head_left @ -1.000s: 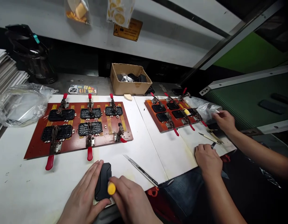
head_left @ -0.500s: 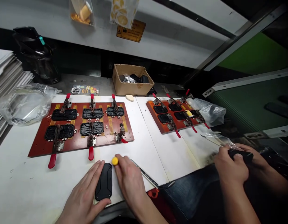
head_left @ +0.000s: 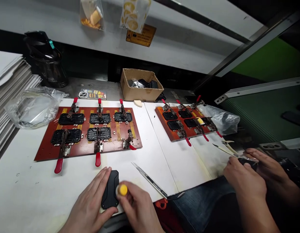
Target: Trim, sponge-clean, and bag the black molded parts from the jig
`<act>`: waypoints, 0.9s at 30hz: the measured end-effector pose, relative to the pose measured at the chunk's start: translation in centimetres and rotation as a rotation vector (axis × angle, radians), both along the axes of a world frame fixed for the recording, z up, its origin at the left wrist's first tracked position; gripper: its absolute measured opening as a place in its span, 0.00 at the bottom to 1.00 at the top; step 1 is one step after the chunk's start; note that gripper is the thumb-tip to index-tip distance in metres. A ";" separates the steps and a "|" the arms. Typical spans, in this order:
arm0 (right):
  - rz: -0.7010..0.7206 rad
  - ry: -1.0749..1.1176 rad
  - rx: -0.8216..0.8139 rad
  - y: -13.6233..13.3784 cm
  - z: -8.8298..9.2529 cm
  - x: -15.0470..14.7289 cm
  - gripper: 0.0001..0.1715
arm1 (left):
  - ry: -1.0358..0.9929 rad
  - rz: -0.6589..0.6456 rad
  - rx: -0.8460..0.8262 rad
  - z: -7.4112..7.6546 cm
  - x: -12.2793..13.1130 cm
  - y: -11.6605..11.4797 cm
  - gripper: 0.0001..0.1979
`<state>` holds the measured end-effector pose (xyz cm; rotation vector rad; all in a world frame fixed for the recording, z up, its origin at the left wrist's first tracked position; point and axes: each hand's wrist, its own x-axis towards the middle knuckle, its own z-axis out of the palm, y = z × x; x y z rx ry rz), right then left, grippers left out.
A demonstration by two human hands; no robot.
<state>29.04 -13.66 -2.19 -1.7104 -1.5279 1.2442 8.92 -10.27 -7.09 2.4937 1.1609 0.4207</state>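
Observation:
Flat on the white table near its front edge lies a black rectangular panel [head_left: 111,189] with cut corners and small holes. My left hand [head_left: 90,200] grips it, fingers along the upper left side and thumb across the lower end. In my right hand [head_left: 138,205], closed, is a small yellow-ended round tool [head_left: 123,189], held against or right beside the panel's right edge. Its far part is hidden and slightly blurred. To the right of that hand rests a utility knife [head_left: 150,179], with nothing touching it.
Two red-brown boards, a left jig [head_left: 86,152] and a right jig [head_left: 175,137], carry black parts under red-handled clamps. A cardboard box [head_left: 142,94] stands behind. A plastic bag [head_left: 30,110] lies at left. At right, a co-worker's hands [head_left: 247,178] hold a dark part near pliers [head_left: 227,147].
My right hand has come down the panel's right edge with the yellow-ended tool. My left hand stays on the panel. The view has shifted slightly; the co-worker's hands moved a little.

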 end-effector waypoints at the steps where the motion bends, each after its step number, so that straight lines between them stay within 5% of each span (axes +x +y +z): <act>1: -0.039 -0.004 0.043 0.4 -0.1 0.0 0.05 | -0.004 0.000 -0.003 0.0 0.0 0.0 0.46; 4: -0.060 -0.016 0.091 0.2 -0.5 0.0 0.09 | -0.015 0.009 -0.024 -0.2 -0.1 -0.2 0.48; 10: 0.031 -0.019 -0.065 -1.7 -0.2 0.6 0.06 | 0.015 0.000 -0.017 -0.5 -0.3 -0.3 0.49; 15: -0.086 -0.052 0.152 -0.6 -1.0 0.1 0.13 | -0.016 0.007 -0.017 -0.1 -0.1 -0.1 0.49; 20: 0.132 -0.136 0.082 -1.9 -1.0 0.8 0.09 | -0.012 0.008 -0.042 -0.1 -0.1 -0.1 0.49; 27: 0.106 -0.349 0.190 1.4 -0.5 -1.0 0.20 | -0.053 0.014 -0.083 0.2 -0.1 -0.2 0.50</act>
